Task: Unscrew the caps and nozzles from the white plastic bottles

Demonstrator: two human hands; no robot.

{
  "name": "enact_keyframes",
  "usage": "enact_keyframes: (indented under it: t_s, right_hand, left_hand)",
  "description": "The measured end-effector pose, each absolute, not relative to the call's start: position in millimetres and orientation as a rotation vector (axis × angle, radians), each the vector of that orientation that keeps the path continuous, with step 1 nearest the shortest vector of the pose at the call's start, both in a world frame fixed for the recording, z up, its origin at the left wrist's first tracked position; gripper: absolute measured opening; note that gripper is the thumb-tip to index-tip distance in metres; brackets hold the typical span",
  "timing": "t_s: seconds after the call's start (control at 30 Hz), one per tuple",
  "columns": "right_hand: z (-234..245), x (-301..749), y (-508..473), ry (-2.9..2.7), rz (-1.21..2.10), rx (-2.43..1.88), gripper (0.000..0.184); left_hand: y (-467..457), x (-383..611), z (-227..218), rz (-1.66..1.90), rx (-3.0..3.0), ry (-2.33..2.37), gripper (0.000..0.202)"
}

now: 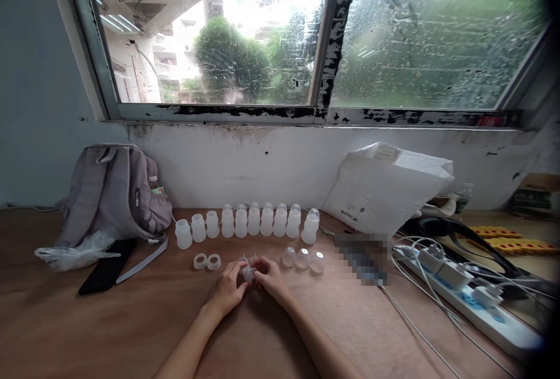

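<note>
My left hand (228,284) and my right hand (270,279) meet at the middle of the table. Between their fingers is a ribbed, translucent screw ring (248,274), tilted on its side; fingers partly cover it. Small clear pieces (246,260) show just behind it, too small to make out. To the left of my hands lie two loose screw rings (200,261). Three clear dome caps (302,259) stand to the right. Behind them is a row of milky baby bottles: three open bottles (184,235) at the left, then several capped bottles (266,220).
A grey backpack (109,192) leans at the left wall, with a clear plastic bag (79,251) and a black flat object (107,268) before it. At right are a white bag (385,186), a blurred-out patch (363,258) and a power strip (503,323) with cables.
</note>
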State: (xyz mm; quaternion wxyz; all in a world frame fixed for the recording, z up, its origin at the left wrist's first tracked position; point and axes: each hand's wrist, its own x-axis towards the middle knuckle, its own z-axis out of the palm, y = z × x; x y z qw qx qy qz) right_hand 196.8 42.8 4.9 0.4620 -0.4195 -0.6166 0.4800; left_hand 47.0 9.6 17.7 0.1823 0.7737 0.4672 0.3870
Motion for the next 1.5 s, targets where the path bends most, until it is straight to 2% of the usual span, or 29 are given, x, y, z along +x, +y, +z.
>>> enact_keyframes:
  t_s: [0.43, 0.5, 0.6, 0.7, 0.8, 1.0, 1.23, 1.33, 1.43, 1.5]
  right_hand:
    - [18.5, 205.1, 37.0, -1.316, 1.356, -0.929, 0.014]
    - [18.6, 207.2, 37.9, -1.244, 1.298, -0.939, 0.015]
    - [17.1, 210.1, 39.5, -1.208, 1.028, -1.058, 0.018]
    - [14.7, 211.1, 40.7, -1.290, 0.683, -1.208, 0.019]
    - [11.4, 210.2, 41.7, -1.385, 0.520, -1.294, 0.021]
    - [5.2, 210.0, 44.7, -1.476, 0.496, -1.345, 0.020]
    - [2.0, 212.2, 48.4, -1.504, 0.496, -1.362, 0.019]
    - [1.0, 213.5, 50.1, -1.504, 0.483, -1.361, 0.025]
    - [0.2, 215.0, 52.2, -1.481, 0.444, -1.376, 0.031]
    - [-0.8, 216.2, 54.0, -1.468, 0.451, -1.389, 0.025]
  left_hand:
    - [6.4, 46.2, 22.4, 1.120, 2.235, 1.278, 0.034]
    - [8.1, 44.1, 21.3, 1.172, 2.246, 1.327, 0.033]
    - [13.1, 38.1, 18.9, 1.251, 2.296, 1.461, 0.033]
    - [19.3, 29.3, 15.3, 1.255, 2.330, 1.729, 0.033]
    - [23.4, 21.5, 11.2, 1.177, 2.257, 2.042, 0.031]
    - [23.3, 16.6, 6.3, 0.974, 2.134, 2.327, 0.028]
    - [28.5, 14.4, -4.3, 0.921, 2.097, 2.387, 0.042]
    - [29.4, 13.6, -5.8, 0.883, 2.096, 2.391, 0.049]
    - [27.4, 14.6, -2.1, 0.842, 2.101, 2.387, 0.049]
    - [25.3, 15.8, 1.6, 0.809, 2.116, 2.368, 0.047]
